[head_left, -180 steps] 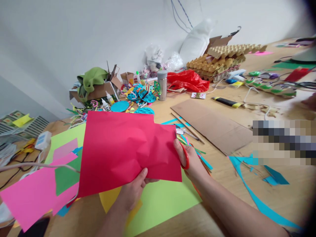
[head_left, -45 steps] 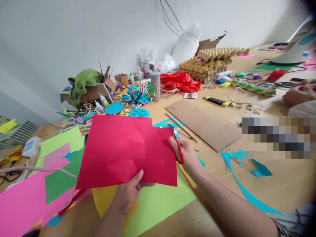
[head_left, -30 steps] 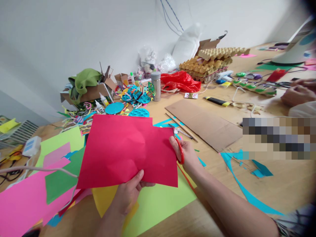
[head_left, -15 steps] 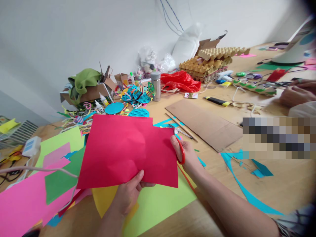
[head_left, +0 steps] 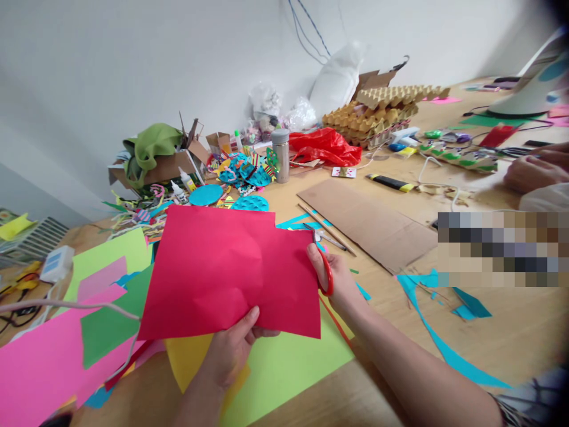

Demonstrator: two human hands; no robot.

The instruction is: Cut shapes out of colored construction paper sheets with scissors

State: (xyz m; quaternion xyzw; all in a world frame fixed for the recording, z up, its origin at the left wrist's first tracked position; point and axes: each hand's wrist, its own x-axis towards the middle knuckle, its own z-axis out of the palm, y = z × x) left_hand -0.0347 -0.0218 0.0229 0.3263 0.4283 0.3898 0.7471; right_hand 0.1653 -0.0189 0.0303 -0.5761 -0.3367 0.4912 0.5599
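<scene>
A large sheet of red paper (head_left: 213,267), notched at its upper right, is held up in front of me. My left hand (head_left: 237,344) pinches its lower edge, thumb on top and fingers beneath. In my right hand (head_left: 335,279) are red-handled scissors (head_left: 329,277), at the sheet's right edge. Part of their metal blades shows by the sheet's upper right corner; the rest is hidden. Under the red sheet lie light green paper (head_left: 293,379) and yellow paper (head_left: 189,359).
Pink paper (head_left: 40,379) and green paper (head_left: 111,320) lie left, crossed by a white cable. A brown cardboard piece (head_left: 364,222), blue paper scraps (head_left: 438,332), a steel flask (head_left: 280,157) and egg trays (head_left: 373,118) are on the table. Another person's hand (head_left: 536,172) is at far right.
My hands, the red paper and the scissors stay practically where they were. At far right, the other person's hands have shifted slightly.
</scene>
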